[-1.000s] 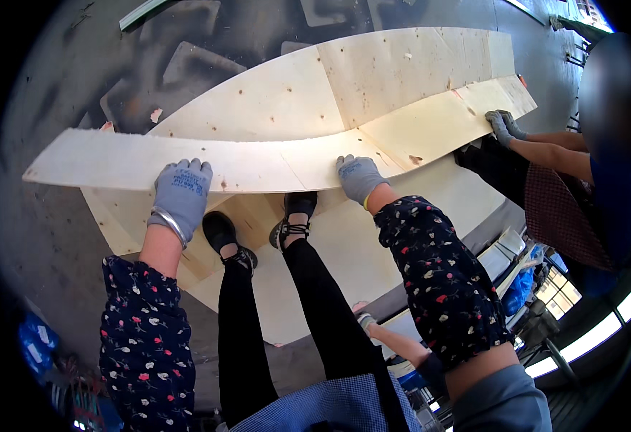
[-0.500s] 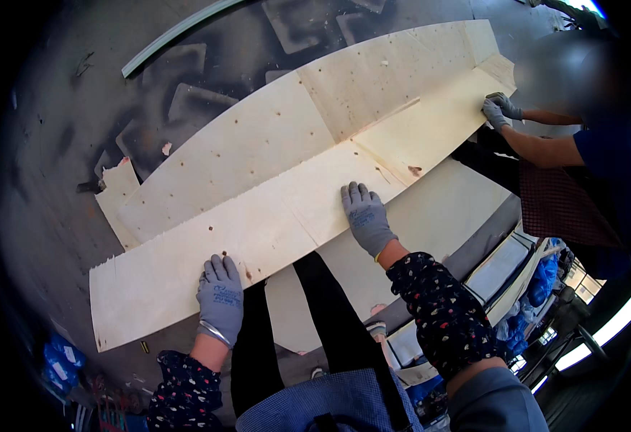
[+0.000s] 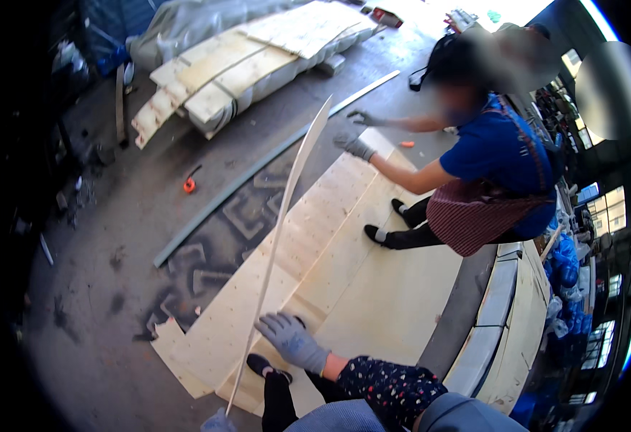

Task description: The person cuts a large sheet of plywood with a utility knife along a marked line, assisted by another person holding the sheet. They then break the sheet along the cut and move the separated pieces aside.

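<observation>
Wooden strip (image 3: pixel 279 230): now tipped edge-up, exposing boards (image 3: pixel 384 291) at right
Right hand (image 3: pixel 297 343): fingers (image 3: pixel 271 323) extended, at strip
Left hand (image 3: pixel 218 422): near, grip unclear

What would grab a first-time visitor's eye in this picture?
First, the long, thin wooden sheet rising through the middle, seen nearly edge-on beside the wearer's gloved right hand. Next, a blue-shirted co-worker bending forward at right, then the pile of pale boards at upper left.
</observation>
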`<state>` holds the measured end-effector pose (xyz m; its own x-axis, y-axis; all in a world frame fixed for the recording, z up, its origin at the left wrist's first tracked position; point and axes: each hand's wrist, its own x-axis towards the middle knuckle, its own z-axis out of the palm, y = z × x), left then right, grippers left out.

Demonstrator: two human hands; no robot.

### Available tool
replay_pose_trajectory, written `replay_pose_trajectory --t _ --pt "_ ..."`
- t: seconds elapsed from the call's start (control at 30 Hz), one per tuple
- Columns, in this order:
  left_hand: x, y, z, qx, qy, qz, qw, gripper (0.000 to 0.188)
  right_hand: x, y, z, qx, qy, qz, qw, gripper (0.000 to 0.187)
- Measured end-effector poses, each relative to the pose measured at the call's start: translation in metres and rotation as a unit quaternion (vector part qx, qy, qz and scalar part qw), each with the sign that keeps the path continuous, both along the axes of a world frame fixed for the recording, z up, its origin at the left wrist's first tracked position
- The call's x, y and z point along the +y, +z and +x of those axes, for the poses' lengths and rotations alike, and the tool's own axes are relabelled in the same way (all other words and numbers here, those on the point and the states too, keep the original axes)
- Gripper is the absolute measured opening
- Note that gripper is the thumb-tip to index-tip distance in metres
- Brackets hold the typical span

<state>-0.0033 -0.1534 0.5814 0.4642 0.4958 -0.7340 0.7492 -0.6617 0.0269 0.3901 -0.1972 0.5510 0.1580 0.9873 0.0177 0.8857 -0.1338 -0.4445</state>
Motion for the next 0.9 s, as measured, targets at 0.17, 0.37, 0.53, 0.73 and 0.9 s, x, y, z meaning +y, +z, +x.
replay_pose_trajectory --t 0.17,0.37,0.53,0.73,0.9 --pt "0.036 0.064 -0.021 -0.021 -0.001 0.112 0.993 0.035 -0.115 0.048 -0.058 0.084 -0.046 -0.117 0.989 0.036" --pt "0.059 0.118 -0.041 -0.066 0.040 0.165 0.983 0.040 -0.281 0.054 -0.037 0.084 -0.209 -0.345 0.911 0.032" --pt "0.060 0.099 -0.062 -0.120 -0.060 0.154 0.979 0.032 -0.345 0.063 -0.010 0.095 -0.223 -0.530 0.812 0.034" --pt "0.042 0.201 0.014 -0.196 0.112 0.100 0.969 0.026 -0.358 0.047 0.003 0.182 -0.205 -0.468 0.840 0.029" --pt "0.020 0.242 0.044 -0.168 0.170 0.098 0.966 0.020 -0.266 -0.022 0.062 0.134 -0.160 -0.248 0.946 0.052"
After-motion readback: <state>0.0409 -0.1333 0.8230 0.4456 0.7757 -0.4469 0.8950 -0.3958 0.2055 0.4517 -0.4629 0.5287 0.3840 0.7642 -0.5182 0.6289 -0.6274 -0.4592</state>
